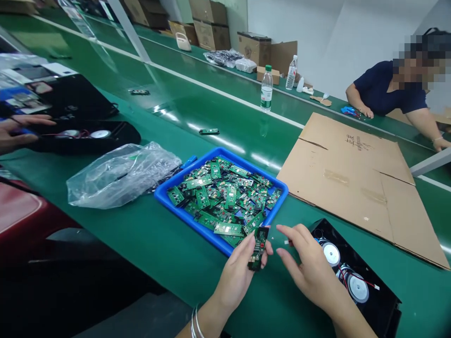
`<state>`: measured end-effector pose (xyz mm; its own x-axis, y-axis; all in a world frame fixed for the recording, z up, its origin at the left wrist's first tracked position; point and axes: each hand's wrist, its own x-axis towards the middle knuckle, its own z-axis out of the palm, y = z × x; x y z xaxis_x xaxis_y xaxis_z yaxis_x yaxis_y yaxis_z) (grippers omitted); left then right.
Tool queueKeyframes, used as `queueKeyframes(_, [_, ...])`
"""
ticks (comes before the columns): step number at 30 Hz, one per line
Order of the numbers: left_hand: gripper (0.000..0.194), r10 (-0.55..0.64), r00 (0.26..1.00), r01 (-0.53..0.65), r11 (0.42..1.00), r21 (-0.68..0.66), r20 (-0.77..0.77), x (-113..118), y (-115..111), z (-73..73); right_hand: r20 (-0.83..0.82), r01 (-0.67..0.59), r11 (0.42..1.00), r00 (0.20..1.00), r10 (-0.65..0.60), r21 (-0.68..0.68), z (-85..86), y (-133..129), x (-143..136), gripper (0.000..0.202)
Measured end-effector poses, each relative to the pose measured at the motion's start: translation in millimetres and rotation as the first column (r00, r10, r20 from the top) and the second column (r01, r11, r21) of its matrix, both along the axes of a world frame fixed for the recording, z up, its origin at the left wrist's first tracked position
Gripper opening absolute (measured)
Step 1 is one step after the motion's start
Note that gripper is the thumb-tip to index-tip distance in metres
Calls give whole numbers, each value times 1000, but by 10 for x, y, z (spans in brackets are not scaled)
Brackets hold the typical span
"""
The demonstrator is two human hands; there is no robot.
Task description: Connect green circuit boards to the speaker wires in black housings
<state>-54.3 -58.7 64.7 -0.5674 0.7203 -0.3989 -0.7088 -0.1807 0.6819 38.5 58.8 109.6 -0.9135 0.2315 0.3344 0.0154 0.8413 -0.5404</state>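
The person's left hand (236,267), with thin silver bangles (196,323) at the wrist, grips a green circuit board (259,249) upright between thumb and fingers, just off the near corner of a blue tray. The right hand (306,263) is beside it, thumb and forefinger spread apart and not touching the board. A small white plug (287,242) shows in that gap; whether the hidden fingers hold it cannot be told. Partly behind the right forearm, a black housing (378,307) lies on the green table (123,234), with two round white speakers (357,287) in it and a red wire ending in another white plug (377,287).

Beyond the left hand, the blue tray (192,220) carries a heap of loose circuit boards (230,195), lying at all angles. A clear plastic bag (109,180) lies just left of the tray, dark parts showing at its right end. To the right, a flattened cardboard sheet (352,173) reaches near the tray's right corner.

At the left edge, a co-worker's hand (21,131) is at a second black housing (123,134), which also contains round speakers. Past the table, a glossy green strip bears a single board (209,132), another board (138,92) farther left, and an upright green-capped bottle (267,91).

On the far side stand a second bottle (291,72) and cardboard boxes (211,30). At far right, another person in a dark top (378,84) leans over the far surface, one hand near a blue item (350,111).
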Motion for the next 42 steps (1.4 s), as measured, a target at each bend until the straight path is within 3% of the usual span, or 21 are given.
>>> queueKeyframes(5, [31, -45, 999, 45, 998, 39, -2, 21, 6, 60, -27, -50, 998, 998, 51, 22, -49, 31, 49, 37])
queueKeyframes(11, [43, -69, 980, 71, 998, 4, -186, 50, -7, 18, -147, 133, 987, 982, -119, 90, -122, -40, 101, 11])
queueKeyframes(16, [36, -9, 940, 3, 1000, -18, -340, 110, 29, 44, -203, 118, 992, 973, -105, 54, -64, -89, 151, 11])
queueKeyframes(23, [35, -83, 893, 83, 996, -19, -442, 143, 91, 107, -171, 119, 992, 979, -112, 31, -43, -92, 214, 16])
queueKeyframes(31, [41, -191, 676, 92, 980, -175, -712, 137, 57, 144, -118, 103, 978, 990, -82, 179, 29, -71, 276, 22])
queueKeyframes(38, [43, -254, 664, 139, 966, -218, -703, 138, 70, 100, -137, 92, 979, 988, -67, 182, -34, -60, 248, 28])
queueKeyframes(42, [36, -322, 755, 204, 943, -262, -572, 135, 90, 92, -57, 84, 981, 996, -76, 173, 18, -14, 348, 27])
